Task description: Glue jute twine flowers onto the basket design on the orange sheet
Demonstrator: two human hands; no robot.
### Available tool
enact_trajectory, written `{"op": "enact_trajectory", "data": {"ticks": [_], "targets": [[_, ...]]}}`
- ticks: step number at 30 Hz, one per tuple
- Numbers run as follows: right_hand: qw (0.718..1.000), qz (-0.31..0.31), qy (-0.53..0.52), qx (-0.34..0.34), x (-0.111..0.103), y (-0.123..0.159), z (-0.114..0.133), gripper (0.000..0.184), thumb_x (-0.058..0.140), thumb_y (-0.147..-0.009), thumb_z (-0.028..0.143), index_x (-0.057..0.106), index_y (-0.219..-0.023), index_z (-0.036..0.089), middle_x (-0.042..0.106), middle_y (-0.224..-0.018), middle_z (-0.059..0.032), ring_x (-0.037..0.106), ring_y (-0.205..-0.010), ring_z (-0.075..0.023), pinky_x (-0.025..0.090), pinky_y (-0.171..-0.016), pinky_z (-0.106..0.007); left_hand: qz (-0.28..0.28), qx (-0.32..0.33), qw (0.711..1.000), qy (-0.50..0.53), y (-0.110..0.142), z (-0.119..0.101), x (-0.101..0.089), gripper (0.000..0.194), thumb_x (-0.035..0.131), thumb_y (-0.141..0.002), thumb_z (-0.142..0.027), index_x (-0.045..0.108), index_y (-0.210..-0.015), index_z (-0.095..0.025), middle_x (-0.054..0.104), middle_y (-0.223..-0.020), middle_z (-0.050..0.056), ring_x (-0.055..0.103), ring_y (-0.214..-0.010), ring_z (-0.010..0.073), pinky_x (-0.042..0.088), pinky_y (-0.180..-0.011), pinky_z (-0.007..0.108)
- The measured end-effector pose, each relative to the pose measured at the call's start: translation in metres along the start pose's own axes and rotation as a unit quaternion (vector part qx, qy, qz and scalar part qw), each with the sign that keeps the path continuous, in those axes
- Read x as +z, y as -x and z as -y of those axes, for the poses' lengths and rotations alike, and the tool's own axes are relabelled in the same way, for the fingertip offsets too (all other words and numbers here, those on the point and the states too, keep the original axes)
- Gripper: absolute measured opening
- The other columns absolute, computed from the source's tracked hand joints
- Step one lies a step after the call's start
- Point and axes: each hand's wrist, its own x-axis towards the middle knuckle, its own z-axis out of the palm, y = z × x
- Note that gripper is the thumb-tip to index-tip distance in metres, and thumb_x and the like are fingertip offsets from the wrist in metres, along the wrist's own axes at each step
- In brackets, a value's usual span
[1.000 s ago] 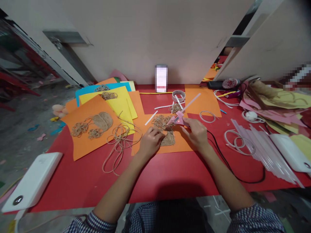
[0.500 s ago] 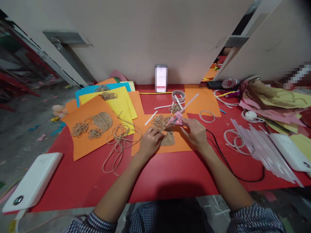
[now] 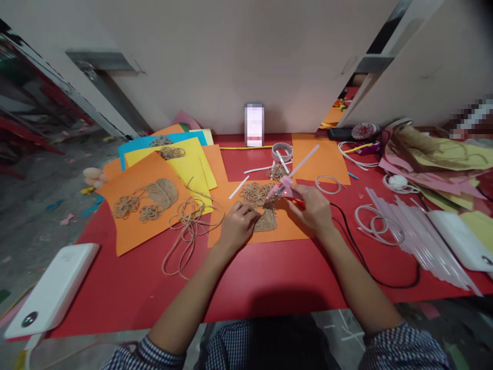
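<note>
My right hand [image 3: 314, 208] is closed around a pink glue gun [image 3: 283, 189] with a clear stick out the back, its nozzle pointing down-left onto a jute rope flower piece [image 3: 259, 198]. That piece lies on an orange paper sheet [image 3: 287, 228] in the middle of the red table [image 3: 269, 280]. My left hand [image 3: 236, 227] rests with curled fingers on the left edge of the jute piece, pressing it down. The gun's black cord [image 3: 362, 259] trails off to the right.
Loose jute cord [image 3: 188, 231] lies left of my hands. Orange, yellow and blue sheets with finished jute shapes [image 3: 154, 198] fan out at left. Clear glue sticks [image 3: 416, 236], white cord loops [image 3: 372, 223], a tape roll [image 3: 282, 151] and white boxes [image 3: 50, 290] surround the work.
My right hand has shifted slightly right and tilted the glue gun, its nozzle still on the jute piece. My left hand has stayed in place.
</note>
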Motion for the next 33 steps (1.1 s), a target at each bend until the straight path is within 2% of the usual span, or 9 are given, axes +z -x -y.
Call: {"op": "enact_trajectory", "data": {"ticks": [12, 19, 29, 33], "targets": [[1.000, 0.010, -0.021, 0.005, 0.0010, 0.0021, -0.0008, 0.033, 0.058, -0.092, 0.028, 0.058, -0.125, 0.022, 0.071, -0.103, -0.0088, 0.065, -0.092, -0.0240, 0.052, -0.080, -0.037, 0.004, -0.003, 1.000, -0.005, -0.0008, -0.0013, -0.0010, 0.021, 0.055, -0.095, -0.020, 0.075, -0.098, -0.022, 0.069, -0.089, 0.007, 0.051, -0.087, 0.0213, 0.046, -0.073, 0.033], [1.000, -0.010, -0.017, -0.015, 0.0019, 0.0010, 0.0017, 0.030, 0.059, -0.093, 0.025, 0.059, -0.122, 0.021, 0.072, -0.102, -0.0082, 0.065, -0.090, -0.0226, 0.051, -0.080, -0.035, 0.004, -0.004, 1.000, -0.001, -0.0023, -0.0023, -0.0022, 0.021, 0.055, -0.095, -0.020, 0.076, -0.096, -0.021, 0.070, -0.089, 0.007, 0.050, -0.086, 0.0212, 0.045, -0.073, 0.033], [1.000, 0.013, -0.017, 0.011, 0.0009, 0.0004, 0.0036, 0.026, 0.055, -0.096, 0.028, 0.061, -0.121, 0.023, 0.074, -0.100, -0.0071, 0.067, -0.092, -0.0224, 0.052, -0.080, -0.034, 0.003, -0.001, 1.000, 0.001, -0.0013, -0.0011, -0.0006, 0.023, 0.053, -0.096, -0.020, 0.076, -0.098, -0.022, 0.070, -0.091, 0.008, 0.051, -0.085, 0.0209, 0.046, -0.073, 0.034], [1.000, -0.003, -0.017, -0.012, -0.0009, -0.0014, 0.0053, 0.024, 0.056, -0.096, 0.026, 0.061, -0.119, 0.022, 0.073, -0.101, -0.0072, 0.067, -0.091, -0.0215, 0.051, -0.079, -0.033, 0.006, -0.004, 1.000, 0.004, -0.0021, -0.0016, -0.0012, 0.022, 0.054, -0.096, -0.021, 0.076, -0.097, -0.022, 0.070, -0.090, 0.007, 0.051, -0.085, 0.0207, 0.045, -0.073, 0.033]]}}
